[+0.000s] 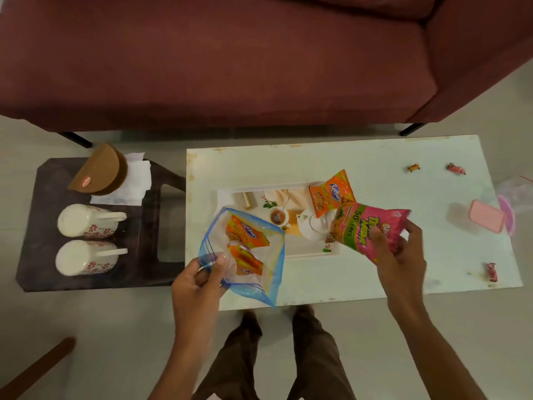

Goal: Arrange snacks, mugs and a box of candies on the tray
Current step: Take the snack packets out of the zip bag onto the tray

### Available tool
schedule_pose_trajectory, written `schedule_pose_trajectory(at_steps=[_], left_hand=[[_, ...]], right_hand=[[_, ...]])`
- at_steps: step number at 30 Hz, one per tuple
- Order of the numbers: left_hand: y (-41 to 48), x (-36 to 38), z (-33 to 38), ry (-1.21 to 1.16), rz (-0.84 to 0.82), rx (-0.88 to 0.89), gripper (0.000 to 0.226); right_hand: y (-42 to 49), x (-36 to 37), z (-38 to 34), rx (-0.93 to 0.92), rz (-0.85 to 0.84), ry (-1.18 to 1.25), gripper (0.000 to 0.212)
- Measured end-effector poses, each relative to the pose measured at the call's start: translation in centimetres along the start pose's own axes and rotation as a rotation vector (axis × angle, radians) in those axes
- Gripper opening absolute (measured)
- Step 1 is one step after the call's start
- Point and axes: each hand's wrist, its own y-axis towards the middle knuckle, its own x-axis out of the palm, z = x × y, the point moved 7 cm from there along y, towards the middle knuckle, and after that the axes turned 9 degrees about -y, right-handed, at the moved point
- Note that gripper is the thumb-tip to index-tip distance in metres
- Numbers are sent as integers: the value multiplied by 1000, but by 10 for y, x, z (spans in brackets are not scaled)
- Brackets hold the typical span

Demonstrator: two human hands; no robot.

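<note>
A white tray (227, 194) printed with a teapot picture lies on the white table (331, 160). An orange snack packet (331, 194) rests on the tray's far right corner. My right hand (401, 249) grips a pink snack packet (366, 229) over the tray's right edge. My left hand (202, 275) holds a clear zip bag (268, 269) with blue edges above the tray's near left corner; two orange packets (248, 235) are inside it. Two white floral mugs (86, 220) (83, 256) lie on a dark side table (37, 226). A pink candy box (487, 216) sits at the table's right.
Loose wrapped candies (414, 168) (456, 168) (491, 271) lie scattered on the table's right half. A brown semicircular box (98, 171) and white napkins (135, 183) sit behind the mugs. A maroon sofa (230, 59) stands beyond both tables. My legs are at the table's near edge.
</note>
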Motion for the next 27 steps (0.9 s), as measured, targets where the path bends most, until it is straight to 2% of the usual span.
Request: schedule_pose_trajectory(at_steps=[4, 9, 16, 21, 22, 24, 26, 27], left_hand=[[-1, 8, 0, -28, 23, 21, 7], [-8, 19, -6, -14, 64, 49, 13], [-18, 36, -15, 35, 42, 86, 9], [-21, 36, -17, 9, 28, 100, 10], [-21, 35, -18, 2, 26, 100, 11], [-20, 33, -17, -7, 21, 94, 11], [-20, 34, -15, -10, 7, 93, 9], [-22, 34, -13, -9, -1, 92, 7]], right_hand=[[54, 46, 72, 138, -97, -57, 44], [80, 90, 130, 193, -233, -200, 46], [97, 104, 157, 147, -256, -313, 47], [98, 98, 167, 216, -291, -303, 51], [96, 94, 163, 212, -283, -312, 53], [89, 74, 137, 143, -155, -360, 53], [66, 50, 83, -23, -1, -236, 37], [47, 40, 50, -128, 24, -141, 25]])
